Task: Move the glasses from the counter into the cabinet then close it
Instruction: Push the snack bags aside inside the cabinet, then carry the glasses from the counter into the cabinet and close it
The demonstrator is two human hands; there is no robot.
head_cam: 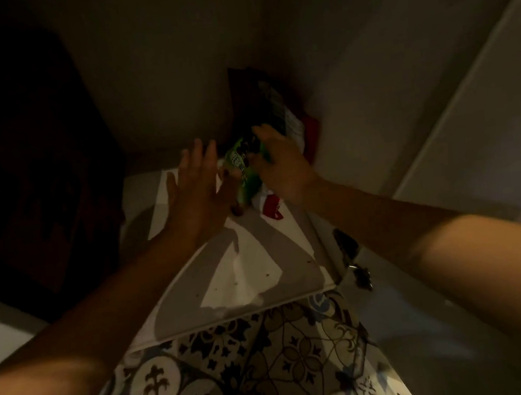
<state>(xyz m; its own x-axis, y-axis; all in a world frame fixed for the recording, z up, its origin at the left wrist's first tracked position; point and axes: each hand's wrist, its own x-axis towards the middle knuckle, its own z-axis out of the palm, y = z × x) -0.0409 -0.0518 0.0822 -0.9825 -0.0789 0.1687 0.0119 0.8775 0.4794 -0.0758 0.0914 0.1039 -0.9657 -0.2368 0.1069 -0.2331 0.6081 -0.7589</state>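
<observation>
Green printed glass point(244, 169), blurred, tilted, gripped by right hand point(281, 168)

My right hand point(281, 164) grips a green-printed object point(243, 166), maybe a glass, tilted, inside the dim cabinet point(190, 74) at twelve o'clock. Blur hides its details. It hangs above the white shelf point(245, 265).

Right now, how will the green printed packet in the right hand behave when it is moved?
The green printed packet looks soft and creased, so probably floppy. The right hand lifts it with its grip alone, so likely light. It lacks a flat base, so it may tip over.
</observation>
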